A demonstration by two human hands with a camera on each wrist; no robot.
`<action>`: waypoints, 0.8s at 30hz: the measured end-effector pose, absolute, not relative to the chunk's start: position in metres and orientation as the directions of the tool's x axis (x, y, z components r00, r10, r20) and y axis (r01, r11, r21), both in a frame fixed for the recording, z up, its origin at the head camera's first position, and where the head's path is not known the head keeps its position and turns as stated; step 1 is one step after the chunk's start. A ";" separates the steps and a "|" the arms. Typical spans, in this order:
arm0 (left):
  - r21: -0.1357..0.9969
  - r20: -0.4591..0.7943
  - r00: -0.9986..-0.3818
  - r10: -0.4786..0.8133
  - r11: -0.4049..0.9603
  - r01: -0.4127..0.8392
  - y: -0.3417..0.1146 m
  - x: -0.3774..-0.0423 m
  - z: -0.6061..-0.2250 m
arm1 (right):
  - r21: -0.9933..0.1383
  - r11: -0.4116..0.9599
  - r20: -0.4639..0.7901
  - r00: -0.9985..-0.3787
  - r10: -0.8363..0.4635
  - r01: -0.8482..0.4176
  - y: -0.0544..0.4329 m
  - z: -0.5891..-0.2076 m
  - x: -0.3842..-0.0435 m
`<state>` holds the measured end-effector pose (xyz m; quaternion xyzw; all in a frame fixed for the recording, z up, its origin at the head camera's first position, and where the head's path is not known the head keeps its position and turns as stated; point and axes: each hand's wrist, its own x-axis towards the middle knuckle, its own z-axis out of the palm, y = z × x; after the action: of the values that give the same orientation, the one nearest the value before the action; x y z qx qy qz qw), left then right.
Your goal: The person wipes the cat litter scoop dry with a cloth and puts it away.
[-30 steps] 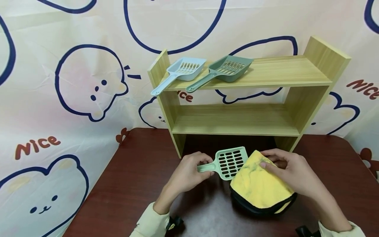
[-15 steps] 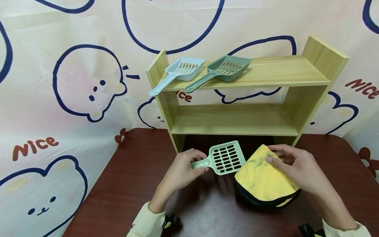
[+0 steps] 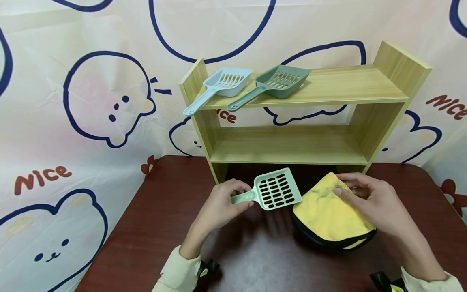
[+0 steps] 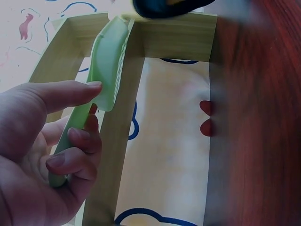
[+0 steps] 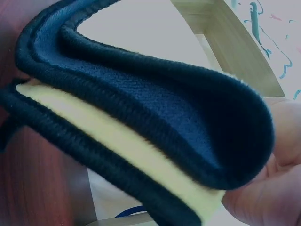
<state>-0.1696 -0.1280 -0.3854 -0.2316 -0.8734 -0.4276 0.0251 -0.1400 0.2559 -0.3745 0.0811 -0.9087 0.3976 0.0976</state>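
My left hand [image 3: 223, 205] grips the handle of a light green litter scoop [image 3: 276, 189]; its slotted pan points right in the head view. In the left wrist view the thumb lies along the scoop's [image 4: 111, 66] neck and the fingers curl round its handle. My right hand [image 3: 375, 202] pinches the upper right part of a folded yellow cloth [image 3: 332, 213] with dark edging. The right wrist view shows the cloth's dark blue underside [image 5: 155, 99] in folds, covering most of the fingers. The scoop's far corner meets the cloth's left corner in the head view.
A two-tier wooden shelf [image 3: 288, 146] stands at the back of the dark red table [image 3: 175, 190]. On its top board lie a light blue litter scoop [image 3: 228, 83] and a dark green one [image 3: 282, 81], handles jutting over the front edge. A patterned cloth backdrop hangs behind.
Both hands have moved away from me, toward the shelf. The scoop has shifted slightly left and the cloth to the right, so they overlap less. Both grips stay the same.
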 end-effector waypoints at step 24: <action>0.788 0.225 -0.866 0.446 0.440 0.431 -0.117 -0.167 -0.392 | -0.981 0.191 0.012 -0.988 -0.157 -0.042 0.240 -0.390 -0.148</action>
<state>-0.1673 -0.1175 -0.3923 -0.2584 -0.8485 -0.4618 -0.0078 -0.1476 0.2397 -0.3897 0.0647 -0.7705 0.6325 -0.0454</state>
